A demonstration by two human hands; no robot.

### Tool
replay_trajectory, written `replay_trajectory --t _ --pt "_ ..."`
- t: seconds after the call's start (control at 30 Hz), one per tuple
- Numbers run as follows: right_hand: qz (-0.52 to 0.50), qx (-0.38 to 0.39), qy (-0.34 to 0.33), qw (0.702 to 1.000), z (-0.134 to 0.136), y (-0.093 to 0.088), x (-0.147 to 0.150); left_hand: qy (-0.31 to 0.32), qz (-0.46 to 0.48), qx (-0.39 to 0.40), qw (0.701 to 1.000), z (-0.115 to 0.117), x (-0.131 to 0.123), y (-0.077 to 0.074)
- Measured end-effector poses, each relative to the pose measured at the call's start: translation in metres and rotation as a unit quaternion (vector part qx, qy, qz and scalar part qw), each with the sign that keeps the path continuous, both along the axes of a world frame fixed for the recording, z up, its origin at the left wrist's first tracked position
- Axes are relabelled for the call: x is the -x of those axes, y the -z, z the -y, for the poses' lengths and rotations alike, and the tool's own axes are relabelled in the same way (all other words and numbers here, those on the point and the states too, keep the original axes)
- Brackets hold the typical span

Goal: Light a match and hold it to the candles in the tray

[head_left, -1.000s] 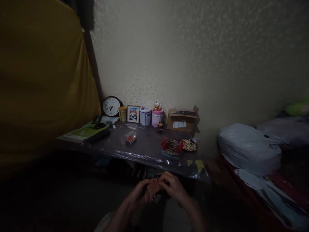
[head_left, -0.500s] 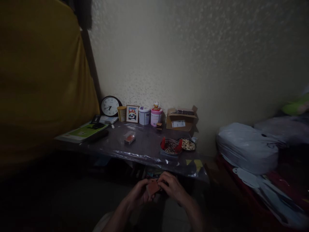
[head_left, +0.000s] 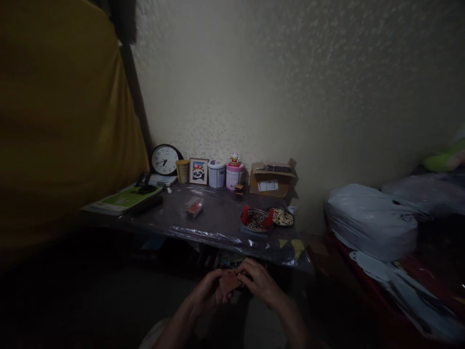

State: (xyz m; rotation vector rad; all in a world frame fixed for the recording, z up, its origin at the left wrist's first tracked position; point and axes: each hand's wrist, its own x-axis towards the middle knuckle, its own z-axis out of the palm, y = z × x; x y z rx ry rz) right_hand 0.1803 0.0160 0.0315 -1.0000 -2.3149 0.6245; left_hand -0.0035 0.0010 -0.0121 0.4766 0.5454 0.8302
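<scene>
A small flat square piece, reddish-brown on its face, is held in front of the table edge by my left hand. My left fingers wrap round its left side and underside. At its upper right corner, my right hand has thumb and fingertips pinched together, touching or very close to the piece. What the right fingertips hold, if anything, is too small and dark to make out. On the table beyond, a round dish contains small dark and light bits, with red pieces at its rim.
A second dish of pale bits adjoins the first. A clear-wrapped packet lies mid-table. Along the wall stand a clock, yellow cup, framed picture, two tubs and a cardboard box. Bags are heaped right.
The square piece has tilted slightly in my left hand. Both hands stay in almost the same place, and the things on the table have not moved.
</scene>
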Motion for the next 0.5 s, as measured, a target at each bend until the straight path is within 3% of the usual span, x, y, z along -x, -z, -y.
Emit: replay_trajectory --t 0.5 --pt "0.005 0.027 -0.002 1.0 -0.001 -0.002 -0.001 -0.008 -0.019 -0.03 0.999 0.008 0.0 -0.012"
